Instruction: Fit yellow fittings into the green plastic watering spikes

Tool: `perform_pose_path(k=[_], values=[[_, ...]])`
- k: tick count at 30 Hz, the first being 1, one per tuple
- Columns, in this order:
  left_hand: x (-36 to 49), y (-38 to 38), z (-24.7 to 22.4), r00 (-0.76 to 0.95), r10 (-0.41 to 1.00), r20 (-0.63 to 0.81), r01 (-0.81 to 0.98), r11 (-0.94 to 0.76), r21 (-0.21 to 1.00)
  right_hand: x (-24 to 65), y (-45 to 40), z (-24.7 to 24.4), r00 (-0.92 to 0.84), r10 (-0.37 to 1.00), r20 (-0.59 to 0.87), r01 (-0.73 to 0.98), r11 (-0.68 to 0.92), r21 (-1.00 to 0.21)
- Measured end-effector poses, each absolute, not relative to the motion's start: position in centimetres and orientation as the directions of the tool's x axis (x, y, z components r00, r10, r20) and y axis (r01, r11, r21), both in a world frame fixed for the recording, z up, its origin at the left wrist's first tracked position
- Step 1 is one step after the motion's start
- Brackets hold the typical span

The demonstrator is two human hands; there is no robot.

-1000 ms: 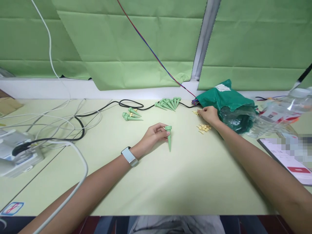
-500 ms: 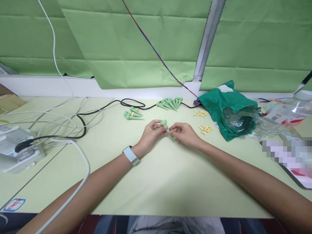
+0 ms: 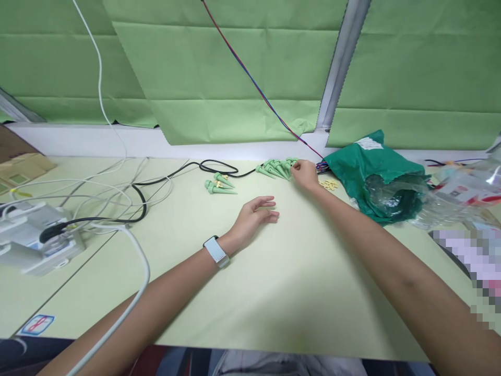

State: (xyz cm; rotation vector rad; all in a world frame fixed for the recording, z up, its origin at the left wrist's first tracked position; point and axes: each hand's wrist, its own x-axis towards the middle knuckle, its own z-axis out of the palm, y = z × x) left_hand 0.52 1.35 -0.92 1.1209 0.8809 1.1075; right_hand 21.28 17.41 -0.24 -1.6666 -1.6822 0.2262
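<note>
My right hand point(image 3: 306, 175) reaches to the back of the table, its thumb and fingers pinched at the right end of a row of green plant watering spikes point(image 3: 275, 168). A green spike end shows at the fingertips, partly hidden by the hand. My left hand point(image 3: 255, 219) is held over the middle of the table with fingers apart and nothing in it. Left of the row lie a few more green spikes point(image 3: 221, 186) with small yellow pieces at them. Behind my right wrist is a pile of small yellow pieces point(image 3: 329, 185); my forearm covers the area in front of it.
A torn green plastic bag point(image 3: 373, 172) lies at the right, with a clear plastic bottle point(image 3: 465, 188) beside it. Cables and a white power strip point(image 3: 50, 240) spread over the left side. A black cable point(image 3: 188, 166) runs along the back. A white cable crosses my left forearm.
Both hands were together on one green spike. My right hand has gone up to the row at the back, and my left hand has let go and stayed near the middle, fingers apart.
</note>
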Motion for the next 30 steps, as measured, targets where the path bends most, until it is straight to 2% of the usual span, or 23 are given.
perform_pose_path(k=[4, 9, 12, 14, 15, 16, 18, 20, 24, 30], values=[[0.5, 1.4, -1.1, 0.255, 0.967, 0.004, -0.210, 0.051, 0.976, 20.6, 19.1, -1.0, 0.157, 0.927, 0.340, 0.826, 0.065, -0.559], [0.6, 1.4, -1.2, 0.261, 0.965, 0.006, -0.212, 0.051, 0.976, 19.1, 18.4, -1.2, 0.116, 0.918, 0.378, 0.871, 0.089, -0.484], [0.6, 1.1, -1.0, 0.224, 0.973, 0.053, -0.193, -0.009, 0.981, 16.9, 16.8, -0.9, 0.006, 0.903, 0.430, 0.878, 0.201, -0.434], [0.5, 0.6, -0.7, 0.155, 0.975, 0.158, -0.142, -0.136, 0.980, 14.5, 15.5, -1.0, -0.206, 0.877, 0.434, 0.827, 0.393, -0.401], [0.5, 0.4, -0.5, 0.112, 0.967, 0.229, -0.107, -0.218, 0.970, 13.2, 14.9, -1.1, -0.341, 0.844, 0.414, 0.759, 0.507, -0.409], [0.4, 0.1, -0.3, 0.074, 0.951, 0.301, -0.065, -0.297, 0.953, 11.8, 14.3, -1.3, -0.404, 0.827, 0.391, 0.722, 0.551, -0.417], [0.4, -0.4, -0.1, 0.028, 0.911, 0.413, 0.031, -0.413, 0.910, 9.2, 13.5, -1.8, -0.466, 0.813, 0.350, 0.684, 0.582, -0.439], [0.4, -0.7, 0.1, 0.015, 0.886, 0.464, 0.114, -0.463, 0.879, 7.2, 13.1, -2.2, -0.468, 0.827, 0.313, 0.682, 0.562, -0.467], [0.3, -0.4, 0.0, -0.014, 0.887, 0.461, 0.148, -0.454, 0.879, 6.2, 13.1, -2.1, -0.462, 0.845, 0.270, 0.679, 0.532, -0.506], [-0.3, 0.7, -0.1, -0.081, 0.904, 0.419, 0.113, -0.409, 0.905, 10.1, 11.3, -1.7, -0.457, 0.844, 0.280, 0.656, 0.533, -0.534]])
